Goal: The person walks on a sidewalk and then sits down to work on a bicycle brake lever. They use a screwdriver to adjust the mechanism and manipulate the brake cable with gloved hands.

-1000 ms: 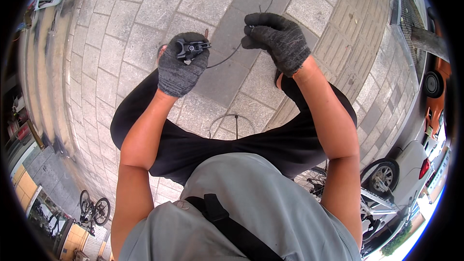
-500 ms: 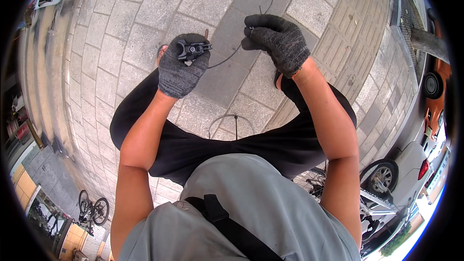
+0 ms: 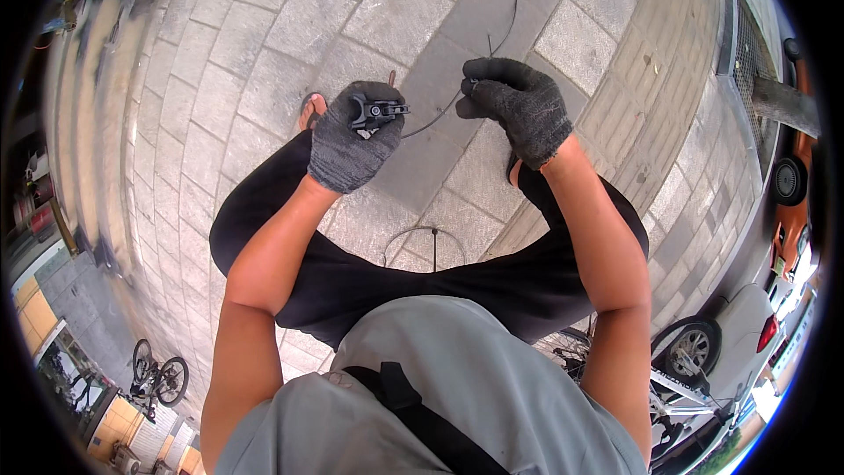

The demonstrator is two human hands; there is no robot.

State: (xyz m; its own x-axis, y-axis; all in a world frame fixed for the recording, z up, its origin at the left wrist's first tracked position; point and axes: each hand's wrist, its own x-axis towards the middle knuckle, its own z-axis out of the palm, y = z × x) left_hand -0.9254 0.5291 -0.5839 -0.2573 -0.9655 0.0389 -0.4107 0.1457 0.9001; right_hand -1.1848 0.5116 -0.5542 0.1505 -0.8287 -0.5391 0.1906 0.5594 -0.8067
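Observation:
My left hand (image 3: 356,145), in a dark grey knit glove, is closed round a black bicycle part (image 3: 376,112) with a C-shaped clamp end and a bolt. A thin reddish-brown tip (image 3: 392,77) sticks up beside it. From below this hand a thin black cable (image 3: 429,126) curves toward my right hand (image 3: 525,110), gloved alike. Its thumb and forefinger pinch a small dark piece too tiny to name. Beyond the right hand the cable continues up over the paving. Between my knees lies a curved loop of thin cable (image 3: 409,230).
Grey stone paving (image 3: 255,136) surrounds me, with a ribbed strip (image 3: 646,79) to the right. Steps (image 3: 88,123) run along the left. A bicycle (image 3: 158,376) stands lower left, another bicycle (image 3: 681,378) close behind on the right, near a white car (image 3: 747,321). An orange car (image 3: 791,185) is farther off.
Both hands appear slightly lower and farther right in the picture, along with the ground. My left foot shows more now. Both grips look the same.

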